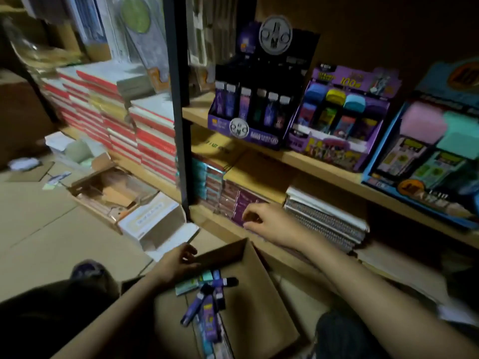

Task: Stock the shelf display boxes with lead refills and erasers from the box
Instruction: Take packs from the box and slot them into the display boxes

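**A:** Head view. Our left hand (178, 260) curls its fingers over the far flap of the open brown cardboard box (259, 294) on the floor and grips it.

**B:** Where do we log the stock?

**A:** The purple and teal lead refill tubes (207, 294) lie loose in the box, heaped and crossing one another, just beside that hand.

**B:** Our right hand (267, 224)?

**A:** It reaches past the box to the lower wooden shelf (207, 216), with bent fingers on the purple wrapped packs (241, 203). It is blurred, so we cannot tell whether it pinches a pack or only rests there.

**B:** Display boxes?

**A:** They stand on the upper wooden shelf (321, 164). We see the black-and-purple display box of refill tubes (254, 117), with the purple display box of coloured erasers (339, 120) just beside it. Further right is the blue display box of pink and teal erasers (427, 151), cut by the frame edge.

**B:** What crowds us?

**A:** The dark metal upright post (178, 99) stands between this bay and the stacks of red-and-white notebooks (145, 130). The grey spiral-bound notebooks (326, 218) lie just right of our right hand. A yellow-brown carton (220, 151) sits on the packs, under the upper shelf. On the floor to the left we note a white open carton (155, 221) and a shallow brown carton of scraps (108, 193).
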Available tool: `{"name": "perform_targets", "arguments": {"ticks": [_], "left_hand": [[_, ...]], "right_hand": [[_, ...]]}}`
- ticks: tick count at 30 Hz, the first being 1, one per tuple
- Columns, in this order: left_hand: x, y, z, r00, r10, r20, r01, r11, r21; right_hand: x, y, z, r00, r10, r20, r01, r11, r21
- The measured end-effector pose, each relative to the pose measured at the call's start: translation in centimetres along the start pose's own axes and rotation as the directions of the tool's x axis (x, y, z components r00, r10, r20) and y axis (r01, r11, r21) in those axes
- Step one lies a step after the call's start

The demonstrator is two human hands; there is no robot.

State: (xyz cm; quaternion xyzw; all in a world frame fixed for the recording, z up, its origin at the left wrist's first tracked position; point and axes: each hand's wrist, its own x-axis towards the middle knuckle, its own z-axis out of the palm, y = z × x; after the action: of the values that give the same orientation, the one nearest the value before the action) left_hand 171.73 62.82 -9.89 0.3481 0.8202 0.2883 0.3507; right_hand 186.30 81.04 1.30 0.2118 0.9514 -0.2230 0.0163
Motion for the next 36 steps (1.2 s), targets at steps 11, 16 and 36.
{"name": "perform_targets", "arguments": {"ticks": [11, 16, 36], "left_hand": [[-1.4, -12.6, 13.2, 0.913, -0.402, -0.065, 0.394, 0.913, -0.110], [1.9, -14.0, 13.4, 0.938, -0.297, -0.180, 0.304, 0.953, 0.009], [4.4, -15.8, 17.0, 0.951, -0.179, -0.252, 0.252, 0.920, 0.301]], "right_hand": [[-1.3, 7.7, 19.9, 0.911, 0.212, 0.353, -0.265, 0.958, 0.108], [1.0, 9.6, 25.1, 0.901, 0.282, 0.328, -0.330, 0.939, 0.100], [2.1, 9.5, 34.4, 0.818, 0.566, 0.106, -0.575, 0.811, 0.107]]}}
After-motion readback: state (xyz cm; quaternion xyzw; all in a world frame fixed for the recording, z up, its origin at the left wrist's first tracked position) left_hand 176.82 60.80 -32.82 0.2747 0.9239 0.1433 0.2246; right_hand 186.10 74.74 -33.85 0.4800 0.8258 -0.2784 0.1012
